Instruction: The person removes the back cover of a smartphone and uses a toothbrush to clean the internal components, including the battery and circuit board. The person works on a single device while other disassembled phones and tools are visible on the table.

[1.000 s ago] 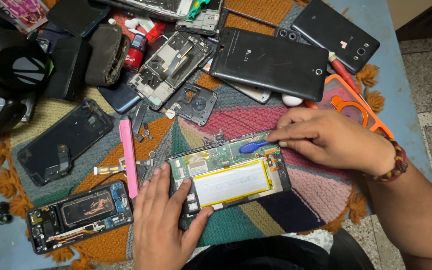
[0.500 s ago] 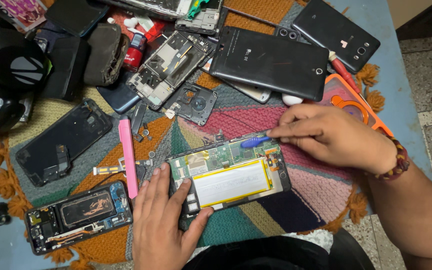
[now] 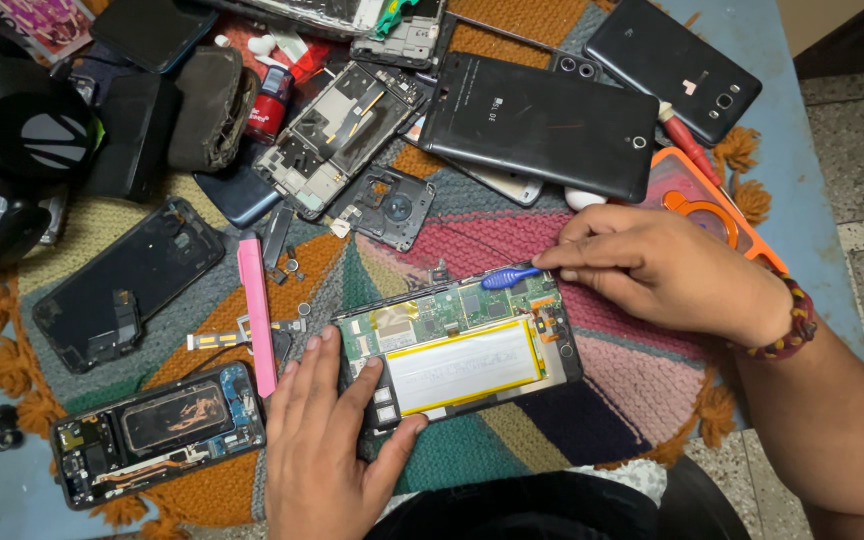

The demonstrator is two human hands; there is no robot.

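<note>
Pinching a small blue pry tool (image 3: 509, 277) between its fingers, the right hand (image 3: 667, 268) is poking the tip at the top edge of an opened phone (image 3: 457, 348) that's lying on the woven mat (image 3: 472, 240) near the table's front edge. The left hand (image 3: 327, 440) is lying flat with fingers spread, pressing down the phone's left end, and a pink strip (image 3: 255, 312) is sitting just beside it.
</note>
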